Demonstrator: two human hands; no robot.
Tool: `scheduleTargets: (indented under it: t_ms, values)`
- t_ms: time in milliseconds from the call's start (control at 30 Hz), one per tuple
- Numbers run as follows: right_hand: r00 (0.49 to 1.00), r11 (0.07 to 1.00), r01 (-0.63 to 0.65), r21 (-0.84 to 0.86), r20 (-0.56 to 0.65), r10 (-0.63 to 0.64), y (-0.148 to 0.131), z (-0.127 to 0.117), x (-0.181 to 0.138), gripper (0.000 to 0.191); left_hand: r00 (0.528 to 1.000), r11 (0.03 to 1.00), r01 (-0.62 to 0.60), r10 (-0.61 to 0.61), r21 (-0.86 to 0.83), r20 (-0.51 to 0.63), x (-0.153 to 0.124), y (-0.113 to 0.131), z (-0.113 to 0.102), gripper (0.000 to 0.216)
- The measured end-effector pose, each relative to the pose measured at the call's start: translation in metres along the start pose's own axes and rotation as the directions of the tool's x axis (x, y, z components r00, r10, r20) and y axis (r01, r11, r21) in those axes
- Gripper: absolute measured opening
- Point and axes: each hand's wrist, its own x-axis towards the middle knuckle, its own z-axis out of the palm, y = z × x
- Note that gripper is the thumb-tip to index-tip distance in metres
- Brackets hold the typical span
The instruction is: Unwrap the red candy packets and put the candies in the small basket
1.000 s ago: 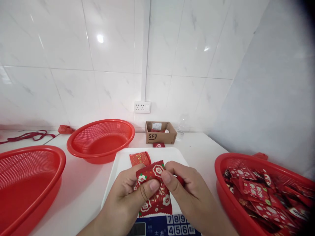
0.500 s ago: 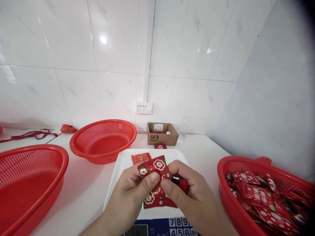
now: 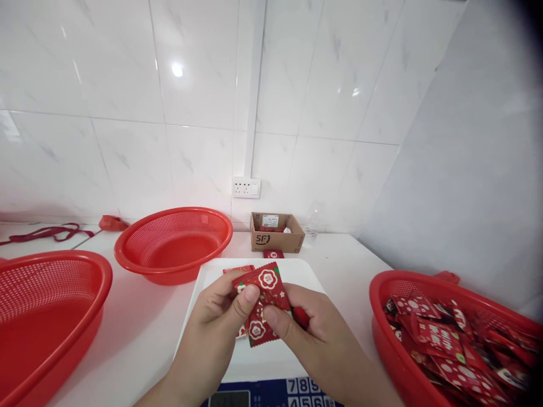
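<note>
A small red packet (image 3: 268,280) with white flower prints and crimped ends is held up between my two hands, a little tilted. The thumb of my left hand (image 3: 212,328) presses on its front left side, with the fingers behind it. From the right, the thumb of my right hand (image 3: 314,325) pinches the same packet; another red item (image 3: 301,317) shows partly inside that hand. Under my hands is the white pan (image 3: 254,366) of a scale with a blue keypad (image 3: 275,393). Behind my left fingers, an orange-red packet (image 3: 237,269) lies on the pan, partly covered.
At the right, a red basket (image 3: 375,294) is filled with red and dark packets. Two more red baskets stand left, one near (image 3: 102,294) and one farther back (image 3: 163,274). Near the wall are a cardboard box (image 3: 278,243), a clear plastic bottle (image 3: 313,219) and a red ribbon (image 3: 46,232).
Both hands and the flower-printed packet have shifted slightly left and up. The packet leans more, and part of another packet now shows below my left thumb.
</note>
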Motion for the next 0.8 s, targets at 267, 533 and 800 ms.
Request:
scheduleTargets:
  t_ms: [267,533,800]
  values:
    - [0.999,0.999,-0.019,-0.048,-0.027,0.017,-0.002,0.0,0.001,0.018,0.994,0.983,0.098,-0.104,-0.154,-0.038,-0.003,0.004,0.007,0.014]
    - [0.995,0.987,-0.101,0.129,0.008,0.1,0.0,0.008,-0.001,0.018,0.996,0.997,0.059,-0.056,-0.047,0.068,0.001,0.003,-0.002,0.019]
    - [0.991,0.92,-0.121,0.372,-0.003,0.131,0.002,0.011,0.005,0.026,0.961,0.981,-0.143,0.104,-0.135,-0.257,0.003,0.008,-0.001,0.02]
